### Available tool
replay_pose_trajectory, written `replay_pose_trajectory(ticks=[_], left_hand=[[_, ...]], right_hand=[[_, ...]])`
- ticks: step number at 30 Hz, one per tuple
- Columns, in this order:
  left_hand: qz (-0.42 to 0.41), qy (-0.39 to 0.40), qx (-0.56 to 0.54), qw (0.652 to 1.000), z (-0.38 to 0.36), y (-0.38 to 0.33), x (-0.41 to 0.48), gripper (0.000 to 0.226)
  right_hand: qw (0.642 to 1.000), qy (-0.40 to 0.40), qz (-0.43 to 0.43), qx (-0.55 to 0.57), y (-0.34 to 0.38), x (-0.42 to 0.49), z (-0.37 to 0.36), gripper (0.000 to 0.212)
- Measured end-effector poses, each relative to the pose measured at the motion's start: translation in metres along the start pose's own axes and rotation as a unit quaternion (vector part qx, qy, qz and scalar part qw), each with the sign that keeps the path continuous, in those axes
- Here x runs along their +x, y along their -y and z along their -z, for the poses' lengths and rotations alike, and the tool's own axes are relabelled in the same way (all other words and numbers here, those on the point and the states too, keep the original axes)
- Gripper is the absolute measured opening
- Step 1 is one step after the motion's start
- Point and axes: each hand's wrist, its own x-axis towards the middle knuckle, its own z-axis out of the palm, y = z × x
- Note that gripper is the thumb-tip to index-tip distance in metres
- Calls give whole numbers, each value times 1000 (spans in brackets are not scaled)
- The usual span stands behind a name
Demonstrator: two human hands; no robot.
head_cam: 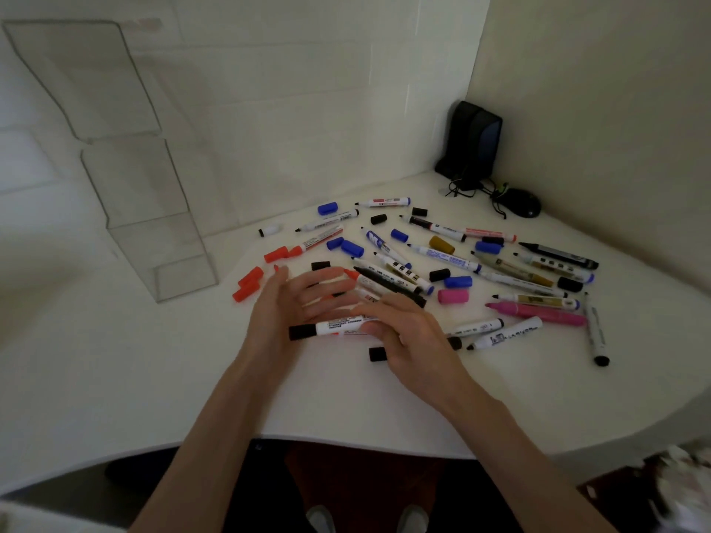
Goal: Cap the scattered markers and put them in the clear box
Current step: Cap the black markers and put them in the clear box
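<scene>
Several uncapped markers and loose caps lie scattered over the white table (115, 378). My right hand (411, 340) grips a white marker with a black cap (327, 328) by its right end, just above the table. My left hand (277, 309) is beside the capped end, fingers spread and holding nothing. A loose black cap (377, 354) lies just below my right hand. Red caps (248, 282) lie to the left, and a pink cap (453, 296) and pink marker (538, 312) to the right. The tall clear box (181, 278) stands at the left against the wall.
A black speaker (471, 144) and a black mouse (519, 201) with tangled cables sit in the far right corner. Walls close off the table at the back and right. The table's curved front edge (346, 444) runs just above my knees.
</scene>
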Motion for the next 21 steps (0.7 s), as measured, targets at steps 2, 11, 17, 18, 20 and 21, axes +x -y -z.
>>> replay_pose_trajectory(ticks=[2,11,17,18,20,21], left_hand=[[19,13,-36,999,-6,0,3,74],[4,27,2,1000,-4,6,0,81],[-12,12,6,1000,-1,12,2,78],[-14,12,6,1000,0,13,2,78],[-11,17,8,1000,-1,13,2,77],[-10,20,9,1000,-1,13,1,76]], right_hand=[[1000,4,9,4,1,-1,-6,28],[996,-77,40,-12,6,-3,-22,30],[992,-115,54,-25,6,-4,-27,26],[992,-112,55,-23,6,-5,-28,26],[992,-108,56,-16,6,-7,-28,27],[993,-103,56,-13,6,-7,-27,27]])
